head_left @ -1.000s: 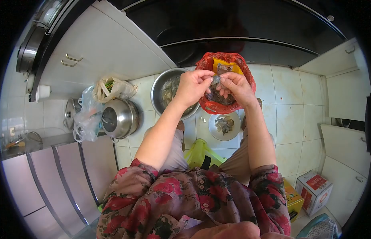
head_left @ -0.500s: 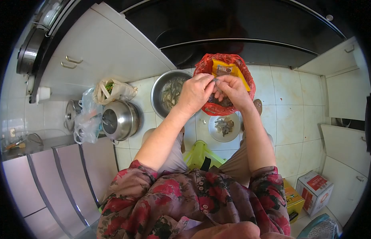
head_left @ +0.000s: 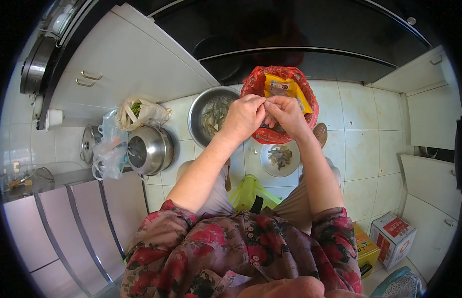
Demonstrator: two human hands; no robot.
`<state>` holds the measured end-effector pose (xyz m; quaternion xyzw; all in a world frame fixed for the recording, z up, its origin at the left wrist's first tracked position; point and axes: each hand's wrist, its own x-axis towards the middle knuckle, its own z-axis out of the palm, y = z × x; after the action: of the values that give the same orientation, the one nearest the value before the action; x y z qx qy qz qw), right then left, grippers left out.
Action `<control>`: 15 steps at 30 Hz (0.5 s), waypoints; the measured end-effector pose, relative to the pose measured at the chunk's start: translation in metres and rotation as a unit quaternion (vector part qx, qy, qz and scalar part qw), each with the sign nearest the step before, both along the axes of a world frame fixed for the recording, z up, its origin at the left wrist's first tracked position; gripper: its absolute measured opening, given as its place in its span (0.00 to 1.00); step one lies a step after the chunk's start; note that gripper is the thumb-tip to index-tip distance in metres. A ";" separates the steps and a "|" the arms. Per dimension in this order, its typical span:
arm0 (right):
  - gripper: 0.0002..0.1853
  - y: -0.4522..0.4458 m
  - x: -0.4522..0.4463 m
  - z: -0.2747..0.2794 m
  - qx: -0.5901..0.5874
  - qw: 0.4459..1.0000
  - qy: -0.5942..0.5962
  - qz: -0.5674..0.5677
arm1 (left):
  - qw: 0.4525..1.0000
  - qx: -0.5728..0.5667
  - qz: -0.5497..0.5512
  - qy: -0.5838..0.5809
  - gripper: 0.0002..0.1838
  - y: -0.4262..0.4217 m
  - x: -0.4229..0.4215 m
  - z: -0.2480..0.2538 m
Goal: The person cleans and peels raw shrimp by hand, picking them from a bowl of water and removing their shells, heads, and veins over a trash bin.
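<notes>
My left hand (head_left: 241,117) and my right hand (head_left: 289,116) meet over a bin lined with a red plastic bag (head_left: 311,93). Both are closed, with thumbs and fingertips pinched together on a small shrimp, mostly hidden by the fingers. Inside the bag lies a yellow packet (head_left: 285,87) among dark scraps. To the left, a steel basin (head_left: 192,120) holds several grey whole shrimp (head_left: 215,114) in water. Just below my hands, a white bowl (head_left: 266,166) contains a small heap of greyish shrimp (head_left: 280,157).
A steel pot (head_left: 159,149), a cloth bag (head_left: 159,115) and plastic bags (head_left: 112,154) stand at left. Between my legs is a green plastic stool (head_left: 247,191). Cartons (head_left: 392,238) sit at lower right. A dark-fronted cabinet (head_left: 300,35) rises ahead.
My fingertips have drawn closer together, and the grey bit that showed between them is now mostly covered. The right foot has shifted slightly outward. Basin and bowl look the same.
</notes>
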<state>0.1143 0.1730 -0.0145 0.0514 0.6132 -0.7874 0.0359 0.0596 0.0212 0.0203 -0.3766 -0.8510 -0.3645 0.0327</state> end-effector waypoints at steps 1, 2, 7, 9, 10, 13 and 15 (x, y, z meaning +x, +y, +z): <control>0.10 0.001 0.000 0.002 0.004 1.000 -0.002 0.005 | 1.000 -0.004 0.002 0.012 0.10 0.000 -0.001 0.000; 0.10 0.001 0.001 0.004 0.009 1.000 -0.004 0.011 | 1.000 -0.003 0.002 0.013 0.10 0.000 -0.001 0.000; 0.10 0.003 0.002 0.006 -0.033 0.999 -0.024 -0.021 | 1.000 0.020 -0.020 0.011 0.11 0.003 0.000 0.001; 0.10 0.007 0.003 0.005 -0.051 0.998 -0.039 -0.029 | 1.000 0.014 -0.025 0.011 0.11 0.003 0.001 0.003; 0.10 0.010 0.003 0.007 -0.051 0.998 -0.048 -0.007 | 1.000 0.008 -0.027 0.013 0.11 0.002 0.001 0.004; 0.09 0.010 0.003 0.006 -0.037 0.998 -0.049 0.020 | 0.999 -0.004 -0.029 0.039 0.11 0.002 0.000 0.002; 0.09 0.007 0.004 0.001 -0.023 0.999 -0.043 0.024 | 0.999 -0.013 -0.034 0.029 0.11 0.000 -0.001 0.001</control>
<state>0.1182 0.1799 -0.0135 0.0693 0.5940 -0.7973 0.0821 0.0585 0.0216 0.0217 -0.4159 -0.8414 -0.3428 0.0403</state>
